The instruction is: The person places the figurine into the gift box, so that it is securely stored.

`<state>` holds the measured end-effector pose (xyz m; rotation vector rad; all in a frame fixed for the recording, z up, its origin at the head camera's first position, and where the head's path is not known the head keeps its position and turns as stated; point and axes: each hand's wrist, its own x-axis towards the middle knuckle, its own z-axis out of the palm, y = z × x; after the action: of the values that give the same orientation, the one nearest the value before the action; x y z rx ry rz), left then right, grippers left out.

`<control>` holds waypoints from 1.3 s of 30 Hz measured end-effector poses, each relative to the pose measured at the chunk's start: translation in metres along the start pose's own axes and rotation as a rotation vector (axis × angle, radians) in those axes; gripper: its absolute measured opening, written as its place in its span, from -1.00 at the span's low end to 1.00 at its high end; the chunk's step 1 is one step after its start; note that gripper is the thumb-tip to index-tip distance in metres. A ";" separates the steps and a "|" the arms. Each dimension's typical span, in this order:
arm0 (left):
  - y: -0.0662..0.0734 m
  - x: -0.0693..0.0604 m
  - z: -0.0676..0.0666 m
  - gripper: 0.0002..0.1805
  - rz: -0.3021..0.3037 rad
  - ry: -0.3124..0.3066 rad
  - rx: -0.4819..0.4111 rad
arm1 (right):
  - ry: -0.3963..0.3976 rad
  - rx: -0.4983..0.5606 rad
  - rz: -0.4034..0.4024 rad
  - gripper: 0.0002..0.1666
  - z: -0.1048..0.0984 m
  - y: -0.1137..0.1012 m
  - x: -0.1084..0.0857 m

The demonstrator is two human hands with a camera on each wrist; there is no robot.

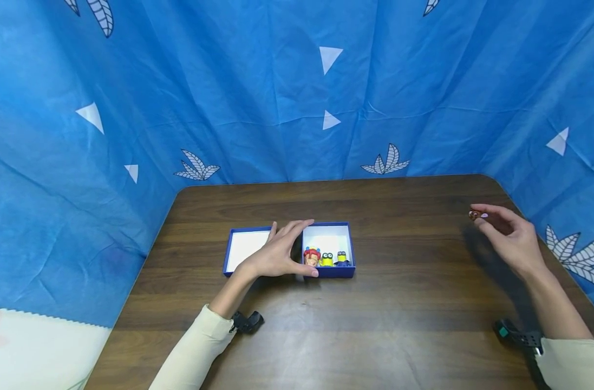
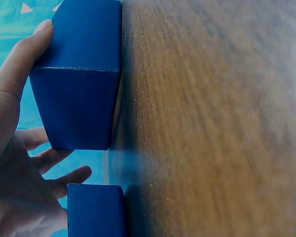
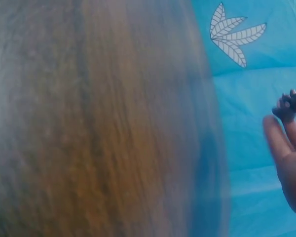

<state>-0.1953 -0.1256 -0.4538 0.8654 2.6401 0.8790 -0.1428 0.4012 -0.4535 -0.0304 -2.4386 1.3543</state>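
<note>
My left hand (image 1: 275, 254) spans the left end of a blue box (image 1: 328, 272) with a white inside, thumb on its front wall and fingers toward the back corner. In the left wrist view the thumb lies against the blue box (image 2: 79, 106). Inside, along the front wall, stand a red-haired figurine (image 1: 312, 257) and two yellow minion figurines, one (image 1: 327, 259) in the middle and one in dark clothing (image 1: 343, 259). Far to the right, above the table, my right hand (image 1: 516, 244) pinches a small brown figurine (image 1: 474, 214) between thumb and fingertips.
A shallow blue-rimmed box lid (image 1: 245, 246), white inside, lies left of the box, partly behind the left hand. The brown wooden table (image 1: 374, 325) ends at a blue patterned curtain (image 1: 277, 97) behind and on both sides.
</note>
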 end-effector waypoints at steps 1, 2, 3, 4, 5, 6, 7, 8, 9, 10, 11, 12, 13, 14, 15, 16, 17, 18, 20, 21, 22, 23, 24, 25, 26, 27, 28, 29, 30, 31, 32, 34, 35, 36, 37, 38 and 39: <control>0.000 0.000 0.000 0.35 0.000 -0.001 -0.002 | 0.006 0.003 -0.001 -0.53 0.001 0.000 0.000; 0.001 0.000 0.000 0.36 0.000 -0.003 -0.002 | 0.011 0.006 -0.004 -0.53 0.001 0.000 0.000; 0.001 0.000 -0.001 0.36 -0.001 -0.004 -0.003 | 0.018 0.009 -0.013 -0.54 0.002 0.000 -0.001; 0.001 0.000 -0.001 0.36 -0.002 -0.005 -0.004 | 0.021 0.015 -0.023 -0.55 0.002 0.000 -0.001; 0.001 0.000 -0.001 0.36 -0.003 -0.007 -0.004 | 0.020 0.050 -0.037 -0.55 0.003 0.000 0.000; 0.002 0.000 -0.001 0.36 -0.003 -0.008 -0.003 | 0.017 0.102 -0.052 -0.56 0.004 0.000 0.000; 0.002 0.000 -0.001 0.36 -0.004 -0.008 0.000 | 0.010 0.151 -0.069 -0.57 0.004 0.001 0.001; 0.002 0.000 -0.001 0.36 -0.005 -0.008 0.003 | -0.001 0.194 -0.086 -0.57 0.004 0.001 0.001; 0.002 0.000 -0.001 0.35 -0.005 -0.008 0.004 | -0.010 0.224 -0.103 -0.57 0.003 0.001 0.002; 0.002 0.000 -0.001 0.35 -0.006 -0.008 0.006 | -0.021 0.254 -0.114 -0.56 0.003 0.001 0.002; 0.002 0.000 -0.001 0.35 -0.005 -0.008 0.008 | -0.033 0.271 -0.124 -0.55 0.003 0.001 0.003; 0.002 0.000 -0.001 0.35 -0.005 -0.007 0.008 | -0.042 0.261 -0.130 -0.55 0.002 0.001 0.003; 0.002 0.000 0.000 0.35 -0.006 -0.008 0.007 | -0.050 0.246 -0.134 -0.54 0.001 0.001 0.003; 0.002 0.000 0.000 0.35 -0.006 -0.009 0.007 | -0.057 0.230 -0.137 -0.53 0.001 0.001 0.003; 0.002 0.000 0.000 0.35 -0.006 -0.010 0.007 | -0.065 0.218 -0.139 -0.52 0.001 0.001 0.004; 0.002 0.000 0.000 0.35 -0.007 -0.011 0.007 | -0.076 0.220 -0.139 -0.51 0.001 0.001 0.004; 0.002 0.001 0.000 0.35 -0.006 -0.011 0.007 | -0.087 0.229 -0.141 -0.50 0.001 0.001 0.004; 0.002 0.000 -0.001 0.35 -0.006 -0.011 0.006 | -0.098 0.245 -0.144 -0.48 0.002 0.002 0.004; 0.002 0.000 -0.001 0.35 -0.006 -0.010 0.005 | -0.118 0.276 -0.157 -0.47 0.003 0.003 0.004; 0.002 0.000 -0.001 0.35 -0.005 -0.008 0.004 | -0.128 0.298 -0.164 -0.48 0.004 0.003 0.004; 0.001 0.000 -0.001 0.35 -0.004 -0.007 0.002 | -0.137 0.321 -0.171 -0.50 0.005 0.004 0.004; 0.001 0.000 -0.001 0.35 -0.002 -0.005 0.002 | -0.144 0.345 -0.178 -0.52 0.005 0.004 0.004; 0.001 0.000 -0.001 0.35 -0.002 -0.004 0.001 | -0.149 0.353 -0.184 -0.55 0.006 0.005 0.004; 0.001 0.000 -0.001 0.35 -0.003 -0.004 0.000 | -0.153 0.358 -0.185 -0.58 0.007 0.005 0.004; 0.000 0.000 -0.001 0.35 -0.002 -0.005 0.000 | -0.155 0.354 -0.182 -0.61 0.008 0.004 0.004; 0.000 0.000 -0.001 0.35 -0.002 -0.004 0.000 | -0.156 0.321 -0.178 -0.63 0.008 0.004 0.004; 0.000 0.000 -0.001 0.35 -0.003 -0.005 0.000 | -0.158 0.285 -0.169 -0.64 0.008 0.004 0.003; 0.000 0.000 -0.001 0.35 -0.003 -0.006 0.001 | -0.157 0.239 -0.158 -0.63 0.008 0.003 0.003; 0.000 0.000 -0.001 0.35 -0.003 -0.006 0.001 | -0.154 0.188 -0.140 -0.60 0.008 0.002 0.004; 0.000 0.000 -0.001 0.35 -0.004 -0.007 0.003 | -0.155 0.144 -0.121 -0.56 0.007 0.001 0.004; 0.000 0.000 -0.001 0.36 -0.004 -0.006 0.003 | -0.158 0.104 -0.102 -0.51 0.007 0.000 0.004; 0.000 0.001 -0.001 0.35 -0.006 -0.006 0.006 | -0.174 0.066 -0.063 -0.40 0.006 -0.001 0.004; 0.000 0.001 -0.001 0.35 -0.006 -0.006 0.007 | -0.182 0.061 -0.049 -0.36 0.006 -0.002 0.004; 0.000 0.001 -0.001 0.35 -0.005 -0.006 0.006 | -0.195 0.068 -0.037 -0.32 0.006 -0.002 0.004; 0.000 0.001 -0.001 0.35 -0.006 -0.006 0.006 | -0.205 0.075 -0.031 -0.31 0.006 -0.002 0.004; 0.000 0.001 -0.001 0.35 -0.006 -0.007 0.006 | -0.212 0.102 -0.023 -0.30 0.006 -0.002 0.004; 0.000 0.001 -0.001 0.35 -0.007 -0.007 0.005 | -0.219 0.132 -0.020 -0.30 0.007 -0.002 0.005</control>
<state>-0.1966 -0.1255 -0.4533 0.8578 2.6388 0.8659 -0.1488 0.3957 -0.4538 0.1832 -2.5090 1.5806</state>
